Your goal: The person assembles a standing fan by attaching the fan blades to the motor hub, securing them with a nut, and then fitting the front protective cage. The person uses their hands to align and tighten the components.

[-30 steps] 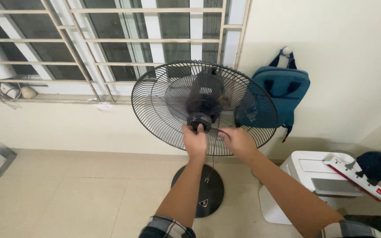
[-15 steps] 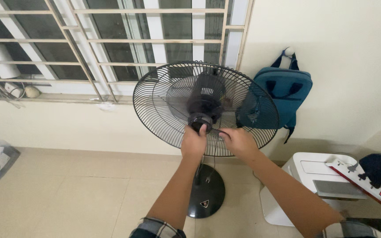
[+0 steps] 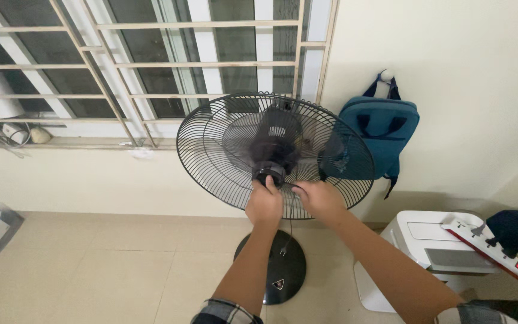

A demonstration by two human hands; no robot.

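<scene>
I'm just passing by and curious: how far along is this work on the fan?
Already off: the front guard. In hand: the left hand grips the hub cap, and the right hand touches the rear grille. Left: cap and grille are on the fan.

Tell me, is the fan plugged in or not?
Not plugged in, it seems: the fan cord's plug hangs loose above the round base.

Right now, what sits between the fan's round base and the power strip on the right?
In the head view, between the base and the power strip stands a white boxy appliance; the strip rests on it.
</scene>
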